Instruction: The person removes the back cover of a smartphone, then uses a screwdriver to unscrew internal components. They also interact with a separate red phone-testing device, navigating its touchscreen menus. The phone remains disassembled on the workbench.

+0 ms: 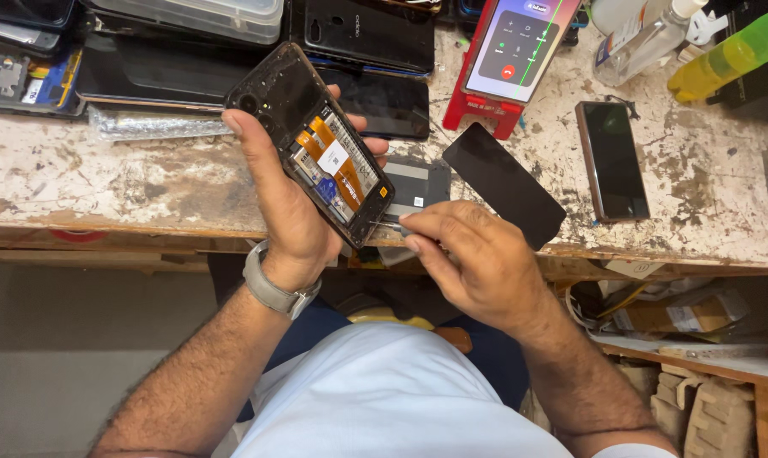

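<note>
My left hand (282, 199) grips an opened phone (312, 140) with its back off, so orange ribbon cables and a blue part show inside the black frame. The phone is tilted over the front edge of the worn workbench (104, 182). My right hand (473, 254) pinches a thin metal tool (388, 225) whose tip touches the lower edge of the open phone. A grey watch sits on my left wrist.
A black phone back panel (503, 182) and a dark phone (613, 159) lie on the bench to the right. A lit phone (515, 42) stands on a red stand. Several phones and cases crowd the back left. Bottles (647, 38) stand at the back right.
</note>
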